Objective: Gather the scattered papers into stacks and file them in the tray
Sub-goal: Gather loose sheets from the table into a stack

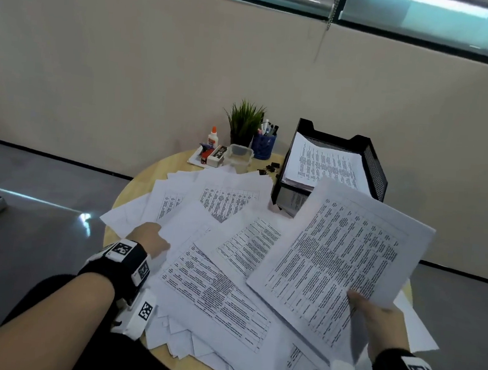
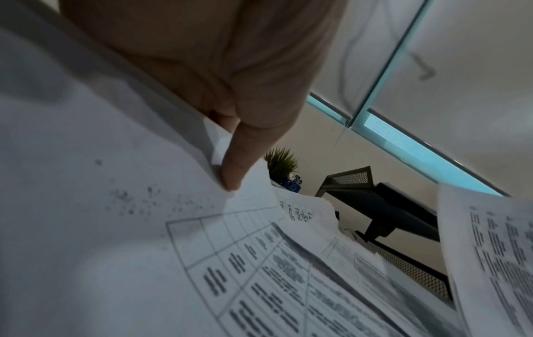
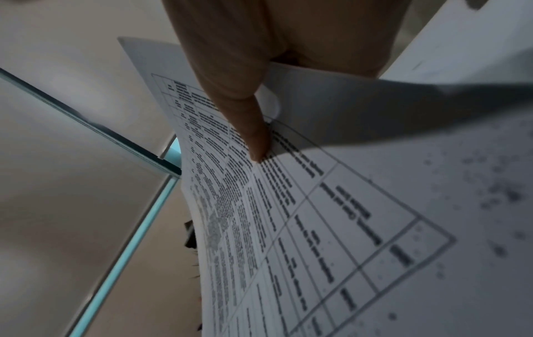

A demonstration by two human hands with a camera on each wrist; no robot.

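Note:
Several printed sheets lie scattered as a paper pile across a small round wooden table. My right hand pinches a lifted sheaf of papers by its near corner, thumb on top; in the right wrist view the thumb presses on that sheaf. My left hand reaches into the pile's left side, fingers tucked under a sheet. In the left wrist view its thumb pinches a sheet's edge. A black mesh stacked tray stands at the back right with papers inside.
At the table's back stand a glue bottle, a small potted plant, a blue pen cup, a clear plastic box, a staples box and binder clips. A beige wall lies behind; grey floor surrounds the table.

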